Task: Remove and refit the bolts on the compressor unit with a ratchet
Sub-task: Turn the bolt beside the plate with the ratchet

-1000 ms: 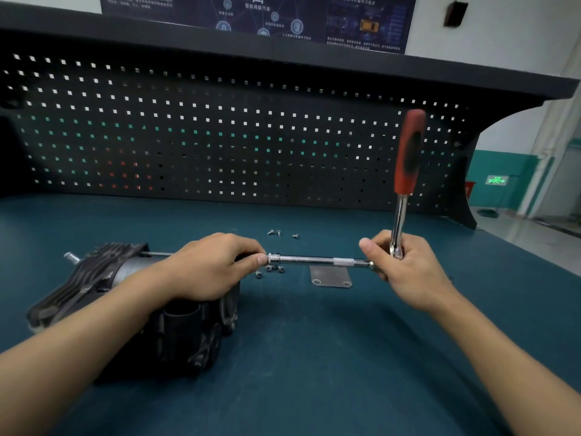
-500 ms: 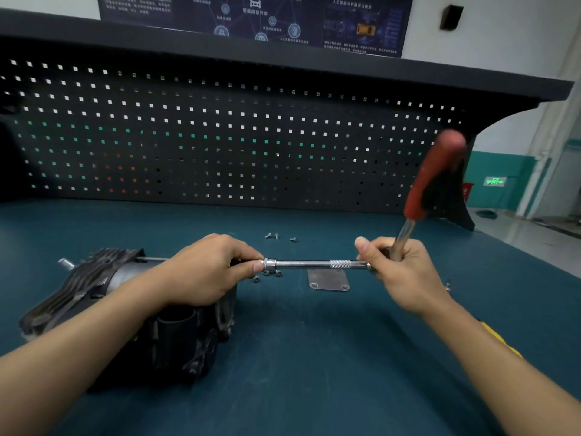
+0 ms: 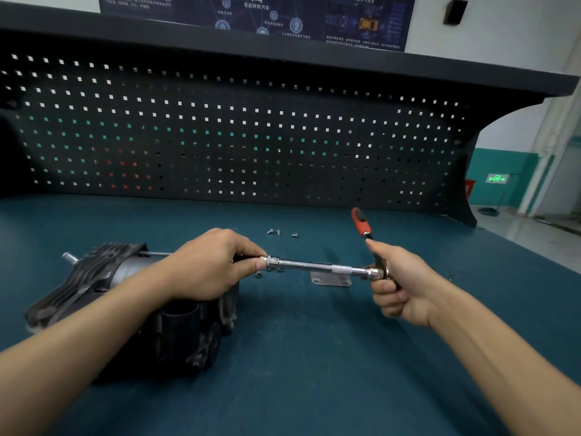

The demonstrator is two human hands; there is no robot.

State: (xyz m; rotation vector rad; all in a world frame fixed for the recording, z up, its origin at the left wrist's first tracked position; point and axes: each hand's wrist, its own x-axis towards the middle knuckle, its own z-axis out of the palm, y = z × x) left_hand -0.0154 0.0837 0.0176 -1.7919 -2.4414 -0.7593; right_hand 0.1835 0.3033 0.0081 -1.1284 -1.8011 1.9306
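While the compressor unit (image 3: 94,278) lies on its side at the left of the blue-green bench top (image 3: 314,357), the left hand (image 3: 210,265) rests on top of it. Its fingers are curled, and the thumb and first finger pinch one end of a long shiny extension bar (image 3: 311,265), right by the unit (the very tip of the bar is hidden under the fingers). The bar runs level from that hand across to the right hand (image 3: 399,287).

The right hand is closed tight round the ratchet (image 3: 361,223) close to its head — the fingers wrap the metal neck and the thumb points up along it. The red and black handle sticks out past the thumb, leaning away toward the back of the bench.

Some small bolts (image 3: 274,231) lie loose on the bench behind the bar, well apart from the unit. A few more small dark bits sit just under the bar near the left thumb — too small to tell what they are. A flat metal plate (image 3: 330,281) with holes in its corners lies on the bench under the bar, between the two hands. Behind it all stands a black pegboard (image 3: 235,136).
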